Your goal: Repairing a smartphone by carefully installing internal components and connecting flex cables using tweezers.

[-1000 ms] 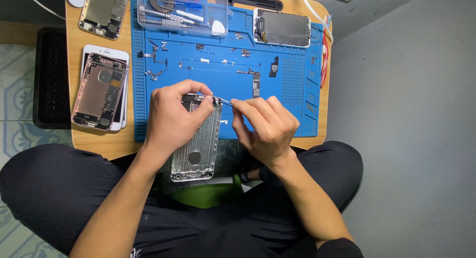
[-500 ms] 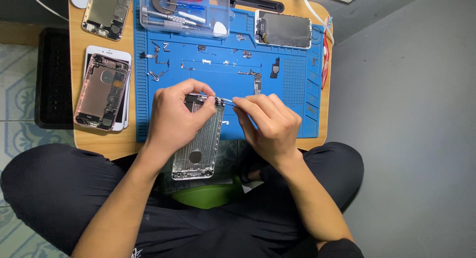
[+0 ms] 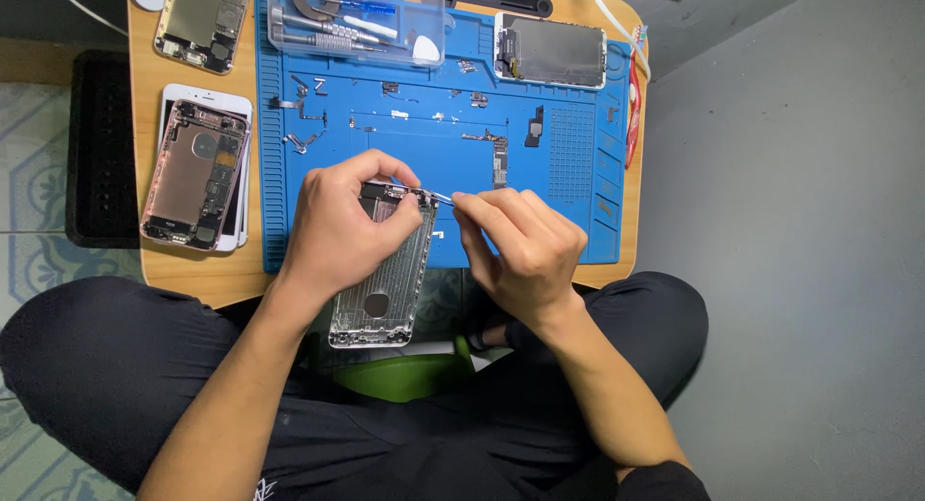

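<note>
My left hand (image 3: pixel 347 226) grips the top end of a bare silver phone housing (image 3: pixel 381 289), which leans from my lap onto the near edge of the blue work mat (image 3: pixel 540 222). My right hand (image 3: pixel 520 250) pinches a thin metal tool (image 3: pixel 438 197) whose tip touches the housing's upper right corner, next to my left fingertips. Small screws and metal parts (image 3: pixel 496 159) lie scattered on the mat just beyond both hands.
A small wooden table (image 3: pixel 193 270) carries the mat. An opened pink phone body (image 3: pixel 193 173) lies at the left, another opened phone (image 3: pixel 202 19) at the far left, a screen assembly (image 3: pixel 551 50) at the far right. A clear tool tray (image 3: pixel 356 19) sits at the back.
The view has shifted slightly. Both hands stay on the housing's top corner, with only small finger movements of the tool.
</note>
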